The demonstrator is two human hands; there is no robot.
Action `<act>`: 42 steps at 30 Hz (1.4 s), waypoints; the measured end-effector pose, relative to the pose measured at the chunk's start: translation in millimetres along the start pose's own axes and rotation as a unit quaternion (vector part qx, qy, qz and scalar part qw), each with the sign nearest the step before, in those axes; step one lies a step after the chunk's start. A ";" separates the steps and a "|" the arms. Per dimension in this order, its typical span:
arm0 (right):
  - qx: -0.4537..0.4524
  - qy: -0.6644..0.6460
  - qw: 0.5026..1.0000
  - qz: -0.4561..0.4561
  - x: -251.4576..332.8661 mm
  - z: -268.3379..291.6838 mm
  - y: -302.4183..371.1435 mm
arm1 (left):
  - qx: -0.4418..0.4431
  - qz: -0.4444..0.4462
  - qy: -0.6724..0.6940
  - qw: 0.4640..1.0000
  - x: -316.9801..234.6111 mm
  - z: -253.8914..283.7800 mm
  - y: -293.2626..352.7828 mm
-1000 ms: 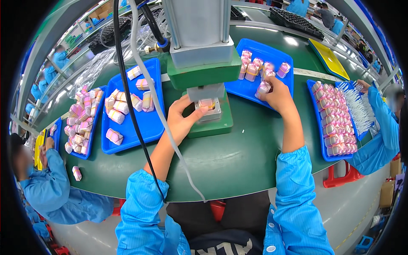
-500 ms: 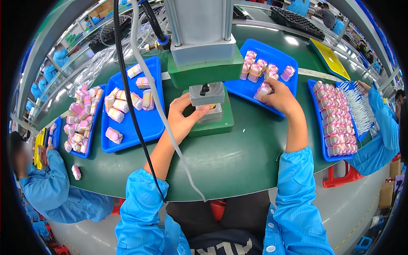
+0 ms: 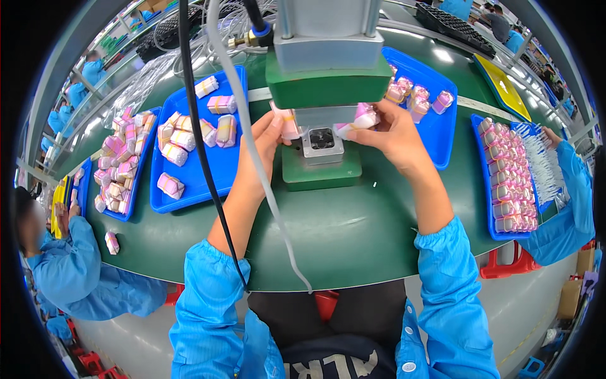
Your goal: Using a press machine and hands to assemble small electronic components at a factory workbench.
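A bench press stands in front of me, with a metal fixture [image 3: 322, 144] on its green base [image 3: 319, 175] and a green upper block [image 3: 328, 81] above. My left hand [image 3: 257, 148] is closed on a pink-and-white wrapped bundle [image 3: 288, 124] at the fixture's left side. At its right side my right hand [image 3: 396, 134] pinches another pink-and-white bundle [image 3: 362, 120], tilted, its lower end close to the fixture's edge. The fixture's dark recess shows between the two bundles. Whether either bundle touches the metal, I cannot tell.
Blue trays with similar bundles stand left [image 3: 211, 180] and right [image 3: 444, 142] of the press. Farther right is a tightly filled tray [image 3: 481, 183]. A black cable [image 3: 201, 139] and grey hose [image 3: 268, 208] hang across my left side. Co-workers sit at both sides.
My right hand has come from the right tray to the press with a bundle. My left hand has drawn back left from the fixture, a bundle now visible in it. The press gap has opened.
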State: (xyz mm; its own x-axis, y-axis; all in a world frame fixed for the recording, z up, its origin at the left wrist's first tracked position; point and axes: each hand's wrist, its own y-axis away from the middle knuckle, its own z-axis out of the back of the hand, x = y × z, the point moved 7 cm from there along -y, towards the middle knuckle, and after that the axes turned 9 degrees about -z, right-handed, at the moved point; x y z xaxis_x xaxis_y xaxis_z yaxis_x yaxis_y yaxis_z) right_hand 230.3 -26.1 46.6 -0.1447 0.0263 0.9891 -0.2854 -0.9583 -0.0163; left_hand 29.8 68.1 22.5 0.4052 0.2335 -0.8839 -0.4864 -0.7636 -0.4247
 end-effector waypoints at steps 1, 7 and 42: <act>0.006 -0.015 1.000 0.005 -2.2 -7.7 0.0 | -0.001 0.005 0.037 0.999 2.2 2.3 -0.3; 0.032 -0.033 0.997 0.061 -5.2 -36.6 -1.2 | -0.039 0.045 0.222 0.973 3.4 -0.6 -1.1; 0.037 0.071 0.996 0.037 -0.8 -38.6 5.2 | -0.291 -0.055 -0.023 0.955 -15.5 75.7 -0.3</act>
State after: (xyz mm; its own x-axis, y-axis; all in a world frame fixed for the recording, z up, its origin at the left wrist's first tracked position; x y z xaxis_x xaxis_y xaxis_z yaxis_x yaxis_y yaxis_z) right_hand 192.3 -20.1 40.1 -0.2963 -0.0112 0.9550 -0.1992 -0.9772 -0.0733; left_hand -34.9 110.3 21.4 0.3889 0.3472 -0.8534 0.0750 -0.9351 -0.3463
